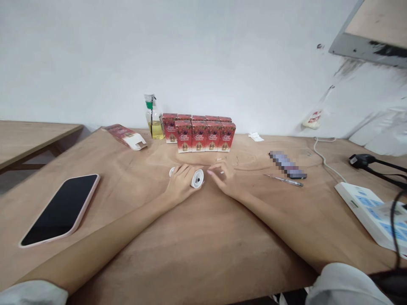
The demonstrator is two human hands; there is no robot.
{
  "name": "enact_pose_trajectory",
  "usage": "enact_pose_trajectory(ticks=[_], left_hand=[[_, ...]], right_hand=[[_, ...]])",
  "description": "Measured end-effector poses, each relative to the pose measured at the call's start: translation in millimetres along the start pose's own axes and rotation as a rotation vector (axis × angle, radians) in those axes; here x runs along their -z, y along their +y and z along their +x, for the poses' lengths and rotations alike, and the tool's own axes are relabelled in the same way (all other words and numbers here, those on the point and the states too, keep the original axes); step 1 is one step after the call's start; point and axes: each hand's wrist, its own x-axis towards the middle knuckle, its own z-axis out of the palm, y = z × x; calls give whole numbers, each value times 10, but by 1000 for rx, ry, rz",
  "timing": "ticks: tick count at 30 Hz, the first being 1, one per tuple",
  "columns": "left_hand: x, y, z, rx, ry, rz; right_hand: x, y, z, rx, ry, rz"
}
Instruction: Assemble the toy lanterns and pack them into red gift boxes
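Note:
My left hand (182, 182) is wrapped round a white cylindrical object (197, 178). Its round end faces right and has a dark recess in the middle; the fingers cover most of its body. Just to the right, my right hand (226, 180) has thumb and forefinger brought together in a pinch, their tips close to that round end but apart from it. Anything between those tips is too small to make out. Tiny bits (235, 163) lie on the wooden table (203, 245) beyond my right hand.
Red printed boxes (199, 135) stand in rows by the wall, beside a bottle of yellow liquid (156, 127). A flattened red box (127, 136) lies left. Phones (62, 212) (288, 165) flank my arms. A screwdriver (284, 180) and white power strip (372, 212) lie right.

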Motion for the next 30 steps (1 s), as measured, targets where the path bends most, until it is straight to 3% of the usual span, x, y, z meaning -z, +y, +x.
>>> enact_pose_trajectory(ticks=[5,19,30], left_hand=[[-17,-20,-9,-10,21,3],[1,4,8,-87,65,-14],[-15,-8,1,-42,1,-1]], right_hand=[[-162,-282,-46,37,-82,72],[-200,-218,-33,-14,-132,181],[-191,-236,-9,-76,-152,276]])
